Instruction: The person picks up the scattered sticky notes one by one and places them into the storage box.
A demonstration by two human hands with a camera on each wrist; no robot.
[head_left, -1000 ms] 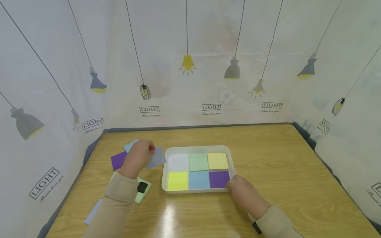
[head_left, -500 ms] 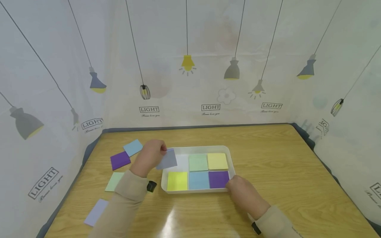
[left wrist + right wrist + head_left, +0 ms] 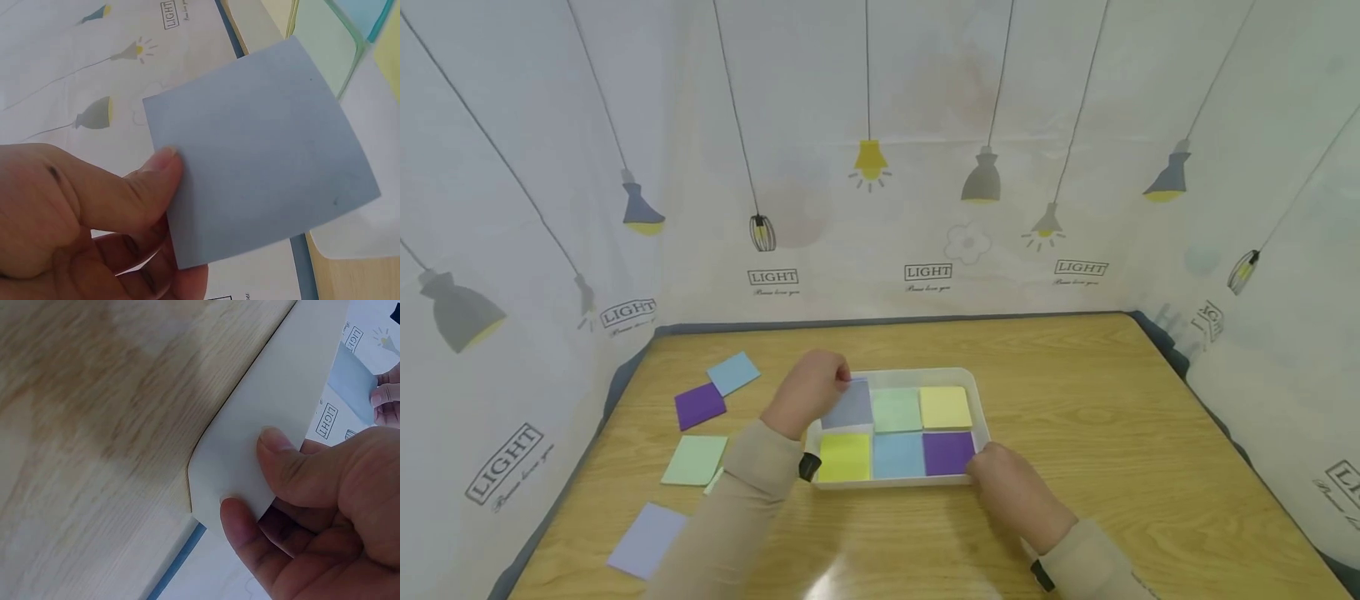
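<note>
My left hand (image 3: 808, 393) pinches a lavender-grey square sticky note (image 3: 848, 406) by one edge, thumb on its face. In the head view the note overlaps the far-left part of a white rectangular tray (image 3: 891, 483); in the left wrist view (image 3: 262, 150) it is tilted. Inside the tray lie green (image 3: 897, 410), pale yellow (image 3: 945, 407), bright yellow (image 3: 844, 457), blue (image 3: 897, 456) and purple (image 3: 948, 453) square sticky notes. At the tray's near right corner, my right hand (image 3: 1021, 497) grips the wall (image 3: 244, 444), its thumb and a fingertip on the outer side.
Left of the tray, loose notes lie on the wooden table (image 3: 1097, 408): blue (image 3: 733, 373), purple (image 3: 700, 406), green (image 3: 694, 460) and lavender (image 3: 647, 540). Another pale green one is partly hidden by the left sleeve (image 3: 737, 492). A printed cloth (image 3: 880, 75) stands behind the table.
My left hand has carried the lavender-grey note rightward from beside the tray to over its far-left part. The right hand keeps its grip on the tray corner.
</note>
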